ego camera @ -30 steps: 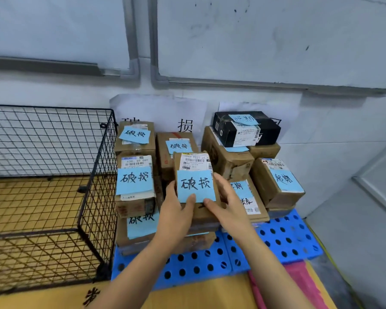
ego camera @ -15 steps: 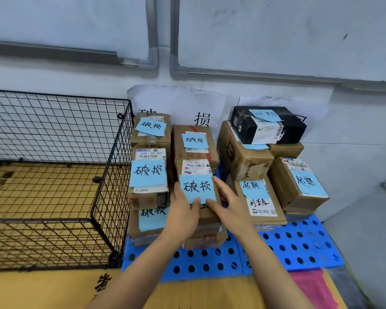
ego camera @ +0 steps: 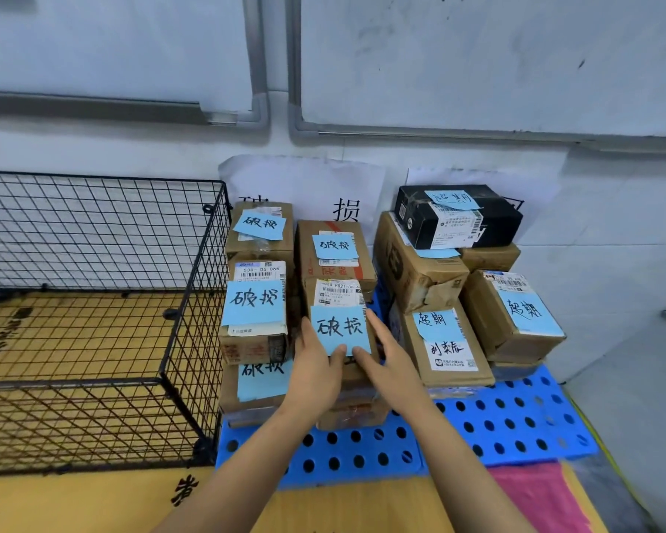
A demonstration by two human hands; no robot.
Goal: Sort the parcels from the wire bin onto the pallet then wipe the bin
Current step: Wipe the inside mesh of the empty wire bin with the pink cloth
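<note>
A small brown parcel with a blue note lies on top of a stack on the blue perforated pallet. My left hand holds its left side with the thumb on the note's lower edge. My right hand holds its right side, thumb on the note as well. The black wire bin stands to the left of the pallet with nothing inside it. Several other brown parcels with blue notes, such as the front left one, fill the pallet.
A black box tops the right-hand stack against the white wall. Paper signs hang behind the parcels. Yellow cardboard covers the floor in front, with a pink sheet at the right. The pallet's front right holes are uncovered.
The view has drifted a little to the left and downward. Both hands stay on the same parcel, which has settled slightly lower on its stack.
</note>
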